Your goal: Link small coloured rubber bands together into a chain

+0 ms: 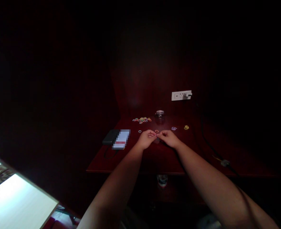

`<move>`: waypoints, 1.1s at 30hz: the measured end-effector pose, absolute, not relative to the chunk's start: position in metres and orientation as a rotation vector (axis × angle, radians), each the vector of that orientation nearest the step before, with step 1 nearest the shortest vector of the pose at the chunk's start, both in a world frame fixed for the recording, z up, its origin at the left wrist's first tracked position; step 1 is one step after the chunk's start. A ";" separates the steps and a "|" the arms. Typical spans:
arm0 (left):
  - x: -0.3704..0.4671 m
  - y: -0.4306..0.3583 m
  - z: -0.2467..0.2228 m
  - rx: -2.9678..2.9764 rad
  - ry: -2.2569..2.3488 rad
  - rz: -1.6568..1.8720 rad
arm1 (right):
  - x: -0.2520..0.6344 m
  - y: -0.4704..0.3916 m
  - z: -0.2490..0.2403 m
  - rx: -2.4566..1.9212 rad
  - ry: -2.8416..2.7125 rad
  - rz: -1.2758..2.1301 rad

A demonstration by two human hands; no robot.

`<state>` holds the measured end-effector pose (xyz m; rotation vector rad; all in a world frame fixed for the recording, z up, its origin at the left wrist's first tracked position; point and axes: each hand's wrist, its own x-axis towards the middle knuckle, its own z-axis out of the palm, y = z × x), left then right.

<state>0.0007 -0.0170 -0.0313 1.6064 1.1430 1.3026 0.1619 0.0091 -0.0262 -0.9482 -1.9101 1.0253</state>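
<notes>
My left hand (pixel 148 139) and my right hand (pixel 168 138) meet fingertip to fingertip over the dark red table (pixel 154 162). Both are closed in a pinch; what lies between the fingertips is too small to make out. Just beyond them lies an orange ring (pixel 157 131), with a pale ring (pixel 139 131) to the left. A pile of colourful rings (pixel 142 120) is at the back left. To the right are purple rings (pixel 174 128) and a yellow bunch (pixel 186 127). Behind my hands stands a clear jar (pixel 159 117).
A lit phone (pixel 121 139) and a black case (pixel 110 136) lie at the left. A white socket (pixel 181 95) holds a plug on the back wall. A dark cable (pixel 210 146) crosses the right side. Below the table edge is a tub (pixel 162 180).
</notes>
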 end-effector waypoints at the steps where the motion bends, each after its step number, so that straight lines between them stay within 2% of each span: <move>1: 0.001 -0.017 -0.031 1.606 1.143 1.308 | 0.162 0.009 -0.026 -0.953 -1.914 1.025; 33: 0.001 -0.018 -0.028 1.656 1.327 1.242 | 0.164 0.010 -0.027 -0.931 -1.926 1.055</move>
